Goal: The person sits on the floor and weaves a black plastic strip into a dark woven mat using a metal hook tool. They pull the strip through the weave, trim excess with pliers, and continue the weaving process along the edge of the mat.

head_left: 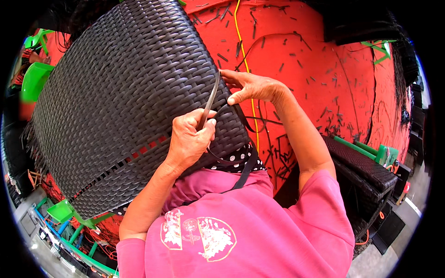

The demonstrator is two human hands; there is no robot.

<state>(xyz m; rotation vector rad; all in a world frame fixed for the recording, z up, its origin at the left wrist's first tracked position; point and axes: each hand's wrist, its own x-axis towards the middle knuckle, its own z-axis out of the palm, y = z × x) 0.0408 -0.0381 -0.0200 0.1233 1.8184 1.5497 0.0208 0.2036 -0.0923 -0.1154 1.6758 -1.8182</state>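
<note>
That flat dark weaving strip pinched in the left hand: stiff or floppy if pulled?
The flat dark plastic strip probably flexes yet springs: it rises in a smooth arc from the left hand, then loops down loosely. It looks light and thin. Its glossy face may slip, so the right hand pins it against the black woven panel.

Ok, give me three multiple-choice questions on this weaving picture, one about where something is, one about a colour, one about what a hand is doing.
1. Where is the right hand?
A. at the right edge of the woven panel
B. flat on the floor
C. in the lap

2. What colour is the floor?
A. blue
B. red
C. white

3. What is the left hand doing?
A. hanging open and empty
B. gripping a flat dark strip
C. holding scissors

Answers: 1 A, its fingers press on the panel's edge where the strip goes in. 2 B, the ground behind the panel is bright red, strewn with dark offcuts. 3 B, its fingers are closed round the strip, which runs up to the right hand.
</note>
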